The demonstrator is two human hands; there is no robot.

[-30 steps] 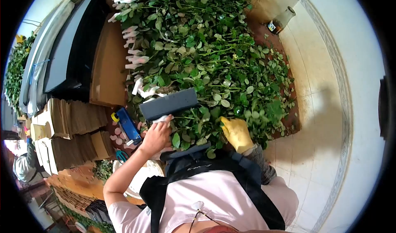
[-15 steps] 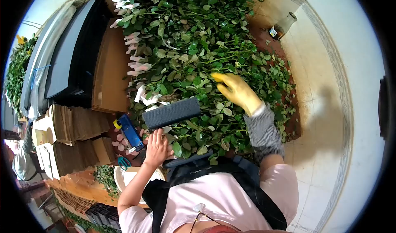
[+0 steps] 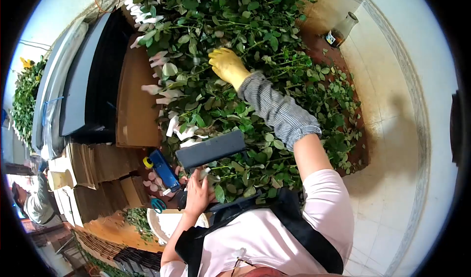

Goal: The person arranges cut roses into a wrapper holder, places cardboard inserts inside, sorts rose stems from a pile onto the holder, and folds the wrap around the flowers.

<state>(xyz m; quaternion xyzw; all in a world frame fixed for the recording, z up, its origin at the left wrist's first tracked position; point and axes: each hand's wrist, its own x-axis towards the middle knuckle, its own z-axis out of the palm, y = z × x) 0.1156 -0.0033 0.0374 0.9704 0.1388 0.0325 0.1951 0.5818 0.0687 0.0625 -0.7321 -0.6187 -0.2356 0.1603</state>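
Observation:
A thick layer of leafy rose stems (image 3: 255,90) covers the table, their flower ends in pale sleeves (image 3: 169,94) pointing left. My right hand (image 3: 228,67), in a yellow glove with a grey striped sleeve above it, is over the middle of the stems. Its fingers curl down into the leaves, and what they hold is hidden. My bare left hand (image 3: 197,194) lies at the near edge with its fingers stretched forward, beside a small white sleeved end. Just beyond its fingertips, a dark grey ridged block (image 3: 211,149) rests on the stems.
A blue tool (image 3: 164,170) and teal scissors (image 3: 158,205) lie left of my left hand. Stacked cardboard (image 3: 98,166) and dark boxes (image 3: 88,81) stand at the left. Near the wall is a glass bottle (image 3: 342,29). A white tub (image 3: 169,223) is beside me.
My right hand has moved left and farther out over the stems, and its fingers have curled down. My left hand stays by the grey block. The whole view has shifted slightly.

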